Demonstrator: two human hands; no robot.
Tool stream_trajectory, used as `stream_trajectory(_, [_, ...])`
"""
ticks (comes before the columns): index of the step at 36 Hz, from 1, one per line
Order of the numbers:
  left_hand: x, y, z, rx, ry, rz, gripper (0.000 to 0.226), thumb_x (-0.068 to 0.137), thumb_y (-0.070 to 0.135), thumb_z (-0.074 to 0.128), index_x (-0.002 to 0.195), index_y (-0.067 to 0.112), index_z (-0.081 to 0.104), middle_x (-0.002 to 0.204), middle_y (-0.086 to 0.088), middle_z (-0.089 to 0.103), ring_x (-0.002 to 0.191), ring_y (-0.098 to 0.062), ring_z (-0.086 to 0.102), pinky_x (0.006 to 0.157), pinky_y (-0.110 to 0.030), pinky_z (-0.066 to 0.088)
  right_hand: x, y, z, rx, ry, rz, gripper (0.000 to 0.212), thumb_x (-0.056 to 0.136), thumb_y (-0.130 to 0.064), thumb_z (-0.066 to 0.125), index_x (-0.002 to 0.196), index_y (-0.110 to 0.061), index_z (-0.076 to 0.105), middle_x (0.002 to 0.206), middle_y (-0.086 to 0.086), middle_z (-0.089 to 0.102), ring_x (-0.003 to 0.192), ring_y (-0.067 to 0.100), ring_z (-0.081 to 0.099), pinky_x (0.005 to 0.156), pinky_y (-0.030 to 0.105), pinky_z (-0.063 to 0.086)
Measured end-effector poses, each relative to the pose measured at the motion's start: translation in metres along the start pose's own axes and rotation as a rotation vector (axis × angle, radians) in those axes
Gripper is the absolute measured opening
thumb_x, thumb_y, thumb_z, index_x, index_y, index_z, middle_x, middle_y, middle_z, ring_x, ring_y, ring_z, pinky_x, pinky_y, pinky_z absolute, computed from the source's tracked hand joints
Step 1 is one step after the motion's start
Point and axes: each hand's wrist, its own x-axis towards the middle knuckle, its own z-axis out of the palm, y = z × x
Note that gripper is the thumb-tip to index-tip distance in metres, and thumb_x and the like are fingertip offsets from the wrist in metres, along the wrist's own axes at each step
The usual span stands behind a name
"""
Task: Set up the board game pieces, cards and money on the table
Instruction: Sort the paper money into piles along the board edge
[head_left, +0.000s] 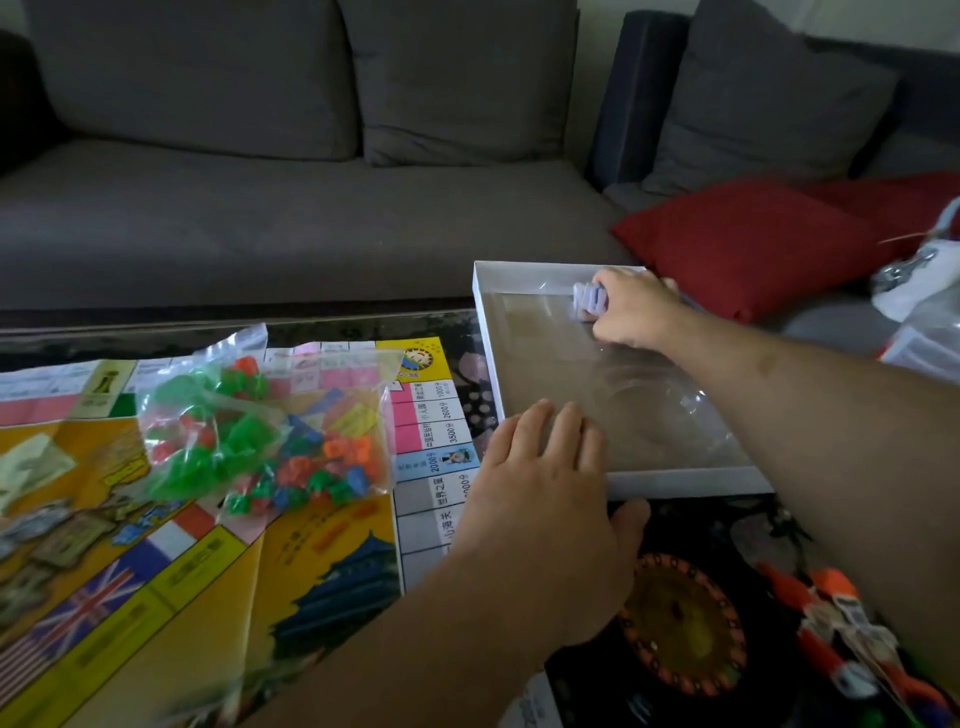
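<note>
The colourful game board (171, 561) lies unfolded on the table at the left. On it sits a clear plastic bag (265, 421) full of green, red, orange and blue pieces. A white game box (485, 332) with a clear plastic insert stands at the right. My left hand (545, 499) rests with straight fingers on the box's near left corner. My right hand (631, 309) reaches into the far corner of the box and grips a small pale purple stack of cards (589, 299).
A grey sofa (291, 208) runs behind the table, with a red cushion (753, 244) at the right. White plastic bags (919, 291) lie at the far right. The box lid with a roulette picture (680, 623) lies under my right forearm.
</note>
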Motion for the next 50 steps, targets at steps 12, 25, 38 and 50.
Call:
stream_trajectory(12, [0.0,0.0,0.0,0.028,-0.003,0.008,0.072,0.105,0.062,0.028,0.161,0.016,0.022,0.171,-0.003,0.017,0.159,-0.026,0.006,0.13,-0.046,0.005,0.0,-0.004,-0.002,-0.077,-0.002,0.008,0.036,0.058,-0.036,0.044,0.088,-0.022,0.057,0.111,0.004,0.058,0.114,0.036,0.056,0.083,0.035,0.036])
stream_trajectory(25, [0.0,-0.001,0.002,0.036,0.025,0.011,0.071,0.105,0.061,0.03,0.159,0.015,0.028,0.168,-0.004,0.024,0.157,-0.028,0.012,0.128,-0.046,0.005,-0.003,-0.004,-0.005,-0.066,0.018,-0.031,0.019,0.064,-0.023,0.061,0.082,-0.021,0.055,0.107,0.008,0.059,0.102,0.038,0.056,0.083,0.036,0.04])
stream_trajectory(38, [0.0,-0.001,0.006,0.038,0.029,0.016,0.072,0.104,0.061,0.028,0.159,0.014,0.029,0.169,-0.004,0.024,0.157,-0.028,0.012,0.128,-0.045,0.006,-0.004,-0.003,-0.002,0.084,0.067,0.007,0.037,0.056,-0.02,0.049,0.092,-0.016,0.049,0.085,0.002,0.067,0.084,0.032,0.06,0.069,0.033,0.038])
stream_trajectory(50, [0.001,-0.001,0.001,0.032,-0.038,-0.002,0.072,0.106,0.06,0.029,0.161,0.015,0.022,0.171,-0.003,0.018,0.159,-0.026,0.007,0.129,-0.044,0.003,-0.02,-0.013,-0.02,-0.11,0.249,-0.026,0.039,0.073,-0.013,0.064,0.099,-0.014,0.036,0.107,0.021,0.068,0.103,0.042,0.063,0.086,0.044,0.037])
